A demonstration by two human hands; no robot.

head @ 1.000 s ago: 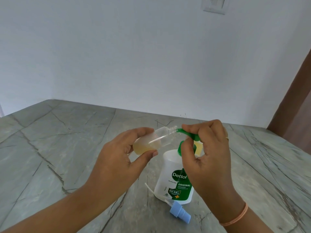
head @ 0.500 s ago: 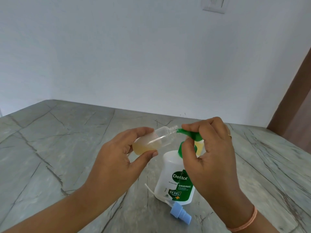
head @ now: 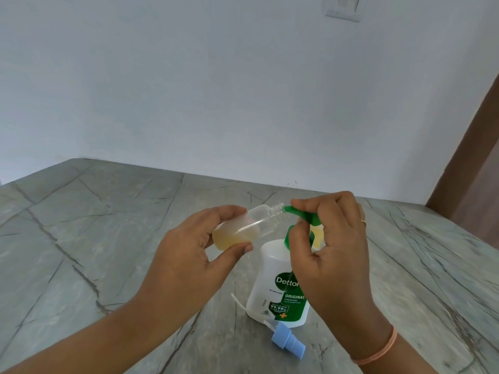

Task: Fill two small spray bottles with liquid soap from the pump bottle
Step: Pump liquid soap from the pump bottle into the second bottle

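Observation:
My left hand [head: 186, 255] holds a small clear spray bottle [head: 248, 226] tilted on its side, its open neck against the green pump nozzle [head: 297, 211]. Yellowish soap fills the bottle's lower end. The white pump bottle [head: 272, 287] with a green label stands on the grey marble counter [head: 81, 238]. My right hand [head: 332, 244] curls around the green pump head, index finger on top. A blue spray cap [head: 287, 341] with its dip tube lies on the counter in front of the pump bottle. A second yellowish small bottle [head: 318, 234] peeks out behind my right hand.
A white wall runs behind the counter, with a switch plate [head: 343, 8] high up. A brown door frame [head: 469, 163] stands at the right edge. An orange band circles my right wrist.
The pump head has risen slightly under my right hand. The small bottle stays held at the nozzle, and the view has barely shifted.

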